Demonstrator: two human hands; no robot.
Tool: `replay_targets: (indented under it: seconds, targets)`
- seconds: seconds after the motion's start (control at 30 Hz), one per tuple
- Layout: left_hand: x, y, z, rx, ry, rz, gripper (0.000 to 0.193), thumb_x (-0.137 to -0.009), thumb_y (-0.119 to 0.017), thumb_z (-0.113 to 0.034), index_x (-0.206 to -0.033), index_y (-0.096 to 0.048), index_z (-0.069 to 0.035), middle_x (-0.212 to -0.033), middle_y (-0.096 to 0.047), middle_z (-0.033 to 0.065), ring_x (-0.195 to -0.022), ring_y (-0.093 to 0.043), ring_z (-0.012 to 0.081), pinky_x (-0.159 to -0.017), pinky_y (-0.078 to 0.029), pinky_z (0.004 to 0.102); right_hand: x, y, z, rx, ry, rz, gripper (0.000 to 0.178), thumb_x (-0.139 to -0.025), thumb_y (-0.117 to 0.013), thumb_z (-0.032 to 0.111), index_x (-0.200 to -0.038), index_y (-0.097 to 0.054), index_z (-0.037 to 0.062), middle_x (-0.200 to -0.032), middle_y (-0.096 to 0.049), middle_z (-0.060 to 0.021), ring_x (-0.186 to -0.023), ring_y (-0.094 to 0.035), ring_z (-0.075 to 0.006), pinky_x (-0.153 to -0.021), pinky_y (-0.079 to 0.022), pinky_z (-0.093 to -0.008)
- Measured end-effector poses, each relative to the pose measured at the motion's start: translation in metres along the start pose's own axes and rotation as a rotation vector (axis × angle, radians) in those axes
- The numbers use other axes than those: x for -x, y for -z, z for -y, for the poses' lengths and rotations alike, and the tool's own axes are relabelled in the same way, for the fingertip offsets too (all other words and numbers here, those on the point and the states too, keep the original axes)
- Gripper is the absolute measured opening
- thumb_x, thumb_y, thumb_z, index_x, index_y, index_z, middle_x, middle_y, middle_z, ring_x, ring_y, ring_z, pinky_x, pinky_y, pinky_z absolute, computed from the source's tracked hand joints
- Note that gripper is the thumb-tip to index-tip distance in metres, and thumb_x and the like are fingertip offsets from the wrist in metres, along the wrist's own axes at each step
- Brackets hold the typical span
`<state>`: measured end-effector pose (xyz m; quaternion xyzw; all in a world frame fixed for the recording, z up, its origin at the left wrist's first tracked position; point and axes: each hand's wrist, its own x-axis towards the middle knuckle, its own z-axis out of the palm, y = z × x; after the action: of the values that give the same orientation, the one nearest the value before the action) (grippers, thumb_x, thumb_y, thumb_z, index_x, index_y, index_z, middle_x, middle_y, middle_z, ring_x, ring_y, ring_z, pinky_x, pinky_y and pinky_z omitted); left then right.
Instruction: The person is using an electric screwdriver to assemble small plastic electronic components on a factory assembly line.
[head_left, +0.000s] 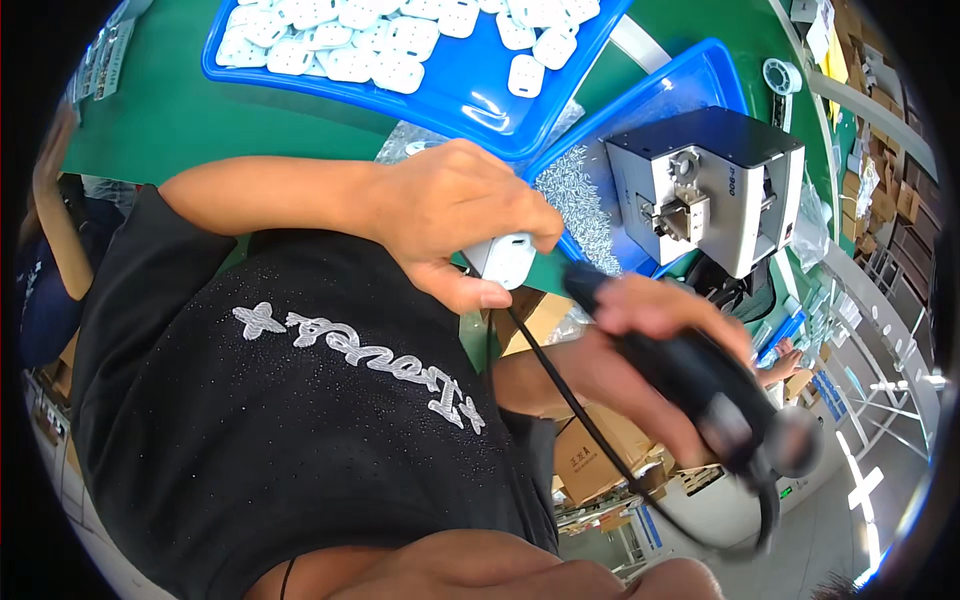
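Observation:
My left hand [455, 205] is closed around a small white plastic housing [508, 260] with rounded corners, its face turned to the right and my thumb along its lower edge. My right hand [655, 315] grips a black electric screwdriver [690, 390], slightly smeared by motion. The tool's dark tip end points up and left, toward the housing but apart from it. From its rear end a black cable [590, 420] loops down and back up past my left hand. Whether a screw sits on the tip cannot be made out.
Beyond my left hand, a blue tray [480, 100] holds many white housings [350, 50]. Right of it, a blue bin [700, 80] holds loose screws [580, 205] and a boxy grey-black screw feeder [710, 180]. A tape roll [782, 77] lies farther right. Another person's arm [62, 220] shows at far left.

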<state>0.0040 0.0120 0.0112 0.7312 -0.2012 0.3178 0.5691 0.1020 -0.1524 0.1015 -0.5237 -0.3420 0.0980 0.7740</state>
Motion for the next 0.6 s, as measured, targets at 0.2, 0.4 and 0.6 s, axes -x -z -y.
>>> replay_targets:
  seconds: [0.2, 0.4, 0.6]
  targets:
    - [-0.001, -0.006, 0.007, 0.019, -0.102, 0.001, 0.04, -0.086, -0.06, -0.034, -0.103, -0.055, 0.002, -0.082, -0.062, 0.0106, -0.058, -0.06, 0.0248, -0.049, -0.047, 0.0338, -0.076, 0.016, -0.004, 0.559, 0.257, -0.601, 0.093, -0.073, -0.03, 0.091, -0.096, -0.049, 0.003, -0.061, -0.049, -0.0077, -0.041, -0.043, -0.0163, -0.039, -0.039, -0.0295]
    - [0.006, -0.004, -0.001, -0.023, -0.094, -0.028, 0.043, -0.088, -0.06, -0.038, -0.1, -0.057, 0.004, -0.082, -0.062, 0.0112, -0.061, -0.06, 0.0253, -0.05, -0.047, 0.0336, -0.052, 0.032, 0.018, -0.093, 0.0, -0.069, 0.089, -0.075, -0.044, 0.086, -0.103, -0.056, 0.0019, -0.069, -0.055, -0.0076, -0.047, -0.05, -0.0167, -0.045, -0.043, -0.0323]
    - [0.006, -0.007, 0.008, -0.028, -0.096, -0.04, 0.048, -0.092, -0.058, -0.044, -0.098, -0.059, 0.004, -0.08, -0.061, 0.0107, -0.059, -0.058, 0.0241, -0.048, -0.044, 0.0318, -0.028, 0.006, 0.068, -0.398, 0.028, 0.158, 0.027, -0.082, -0.068, 0.026, -0.096, -0.056, 0.0069, -0.067, -0.054, 0.0043, -0.053, -0.056, -0.0088, -0.053, -0.045, -0.0244]
